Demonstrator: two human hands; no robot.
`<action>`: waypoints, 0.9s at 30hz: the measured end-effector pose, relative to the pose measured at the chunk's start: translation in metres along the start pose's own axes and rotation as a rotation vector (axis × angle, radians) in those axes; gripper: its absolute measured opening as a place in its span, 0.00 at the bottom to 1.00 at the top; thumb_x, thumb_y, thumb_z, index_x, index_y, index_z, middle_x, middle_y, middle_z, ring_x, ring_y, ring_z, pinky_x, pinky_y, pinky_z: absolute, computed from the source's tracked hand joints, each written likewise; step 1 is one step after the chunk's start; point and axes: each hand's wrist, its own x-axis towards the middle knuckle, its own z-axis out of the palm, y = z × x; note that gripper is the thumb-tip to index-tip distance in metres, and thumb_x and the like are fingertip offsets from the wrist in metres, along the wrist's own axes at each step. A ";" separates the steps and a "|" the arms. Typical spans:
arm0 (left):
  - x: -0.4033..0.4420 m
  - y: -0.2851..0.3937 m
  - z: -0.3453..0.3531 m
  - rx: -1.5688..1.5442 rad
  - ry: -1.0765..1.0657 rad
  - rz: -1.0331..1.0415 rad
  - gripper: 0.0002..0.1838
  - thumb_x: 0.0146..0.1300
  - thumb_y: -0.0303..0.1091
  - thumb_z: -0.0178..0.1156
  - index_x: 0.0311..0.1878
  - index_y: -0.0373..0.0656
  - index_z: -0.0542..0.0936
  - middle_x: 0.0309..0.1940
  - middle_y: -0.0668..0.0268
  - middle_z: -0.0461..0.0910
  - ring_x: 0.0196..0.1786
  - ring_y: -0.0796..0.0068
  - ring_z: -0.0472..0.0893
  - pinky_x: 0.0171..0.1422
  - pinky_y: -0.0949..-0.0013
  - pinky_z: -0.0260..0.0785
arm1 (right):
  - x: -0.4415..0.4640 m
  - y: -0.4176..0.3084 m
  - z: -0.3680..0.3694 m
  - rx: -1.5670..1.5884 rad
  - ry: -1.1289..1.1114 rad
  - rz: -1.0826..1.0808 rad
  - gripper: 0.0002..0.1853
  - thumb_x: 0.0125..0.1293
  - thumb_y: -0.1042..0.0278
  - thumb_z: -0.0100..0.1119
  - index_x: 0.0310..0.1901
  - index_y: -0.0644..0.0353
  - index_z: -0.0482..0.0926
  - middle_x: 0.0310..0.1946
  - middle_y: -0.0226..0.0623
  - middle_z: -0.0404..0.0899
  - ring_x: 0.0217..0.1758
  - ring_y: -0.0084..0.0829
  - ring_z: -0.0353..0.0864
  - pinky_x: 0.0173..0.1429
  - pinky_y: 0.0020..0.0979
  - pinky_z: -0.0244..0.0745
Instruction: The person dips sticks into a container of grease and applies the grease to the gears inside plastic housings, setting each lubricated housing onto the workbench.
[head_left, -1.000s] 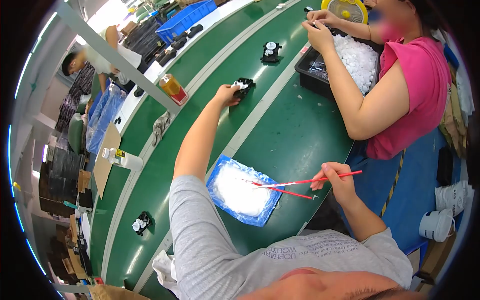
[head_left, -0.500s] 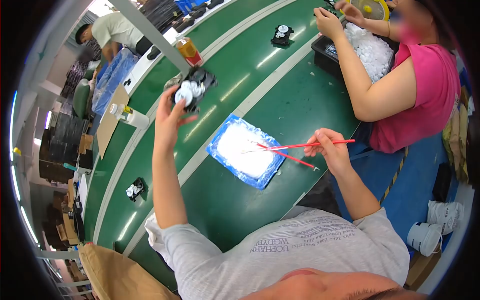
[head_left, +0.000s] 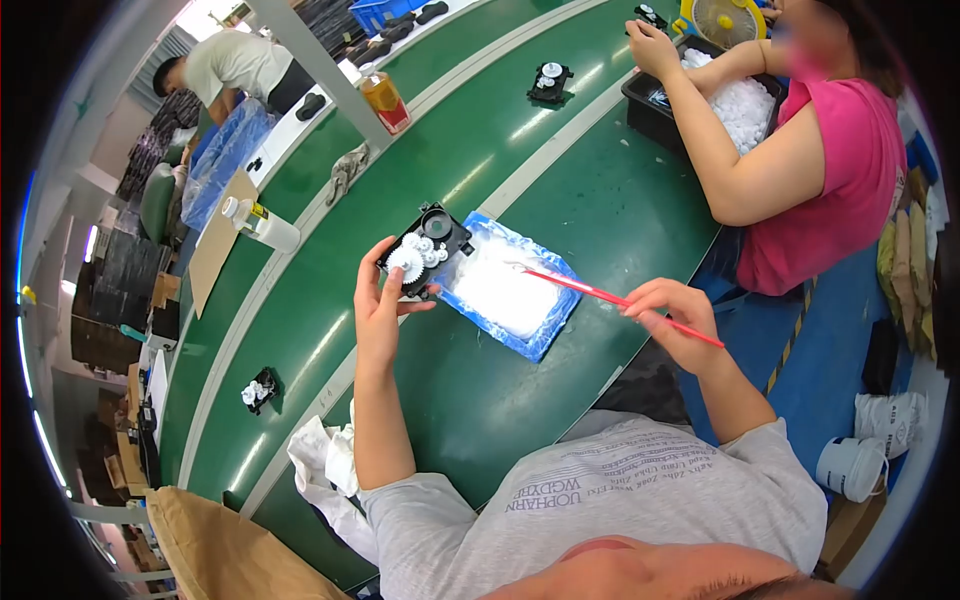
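Observation:
My left hand [head_left: 378, 300] grips a black housing [head_left: 437, 228] with several white gears [head_left: 408, 262] facing up, held over the left edge of a shallow blue tray [head_left: 540, 347]. White material [head_left: 505, 290] fills the tray. In my right hand [head_left: 675, 318] are red sticks [head_left: 590, 289], pinched close together, their far ends over the white material. My right fingers are closed around them, right of the tray.
Other geared housings lie on the green surface at lower left [head_left: 260, 390] and farther back [head_left: 549, 82]. A co-worker [head_left: 770, 170] sits at right by a black bin [head_left: 650, 118]. A bottle [head_left: 262, 225], a rag [head_left: 347, 172] and an orange container [head_left: 385, 100] stand or lie left.
My left hand has brought the housing from the far side of the table to beside the tray. The red sticks, earlier crossed and spread, are now close together. The co-worker's hand has moved into the bin.

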 end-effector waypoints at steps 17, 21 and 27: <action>-0.019 0.012 0.013 0.032 -0.171 0.017 0.22 0.73 0.34 0.50 0.67 0.39 0.65 0.51 0.57 0.77 0.39 0.66 0.85 0.35 0.71 0.81 | 0.052 -0.006 0.014 0.077 0.016 -0.019 0.19 0.76 0.67 0.46 0.33 0.71 0.81 0.33 0.43 0.84 0.37 0.29 0.83 0.45 0.28 0.78; -0.016 0.009 0.006 0.017 -0.178 -0.028 0.23 0.73 0.35 0.51 0.67 0.39 0.65 0.52 0.58 0.76 0.39 0.67 0.85 0.35 0.72 0.80 | 0.064 -0.021 0.007 -0.048 -0.031 -0.083 0.16 0.74 0.69 0.50 0.32 0.70 0.82 0.31 0.43 0.84 0.35 0.31 0.84 0.43 0.29 0.78; -0.022 0.008 0.016 0.117 -0.229 -0.024 0.20 0.75 0.35 0.49 0.67 0.41 0.65 0.48 0.58 0.79 0.39 0.73 0.84 0.39 0.73 0.78 | 0.080 -0.040 0.011 -0.276 -0.192 -0.248 0.11 0.70 0.71 0.55 0.32 0.65 0.84 0.28 0.42 0.83 0.29 0.37 0.83 0.36 0.32 0.77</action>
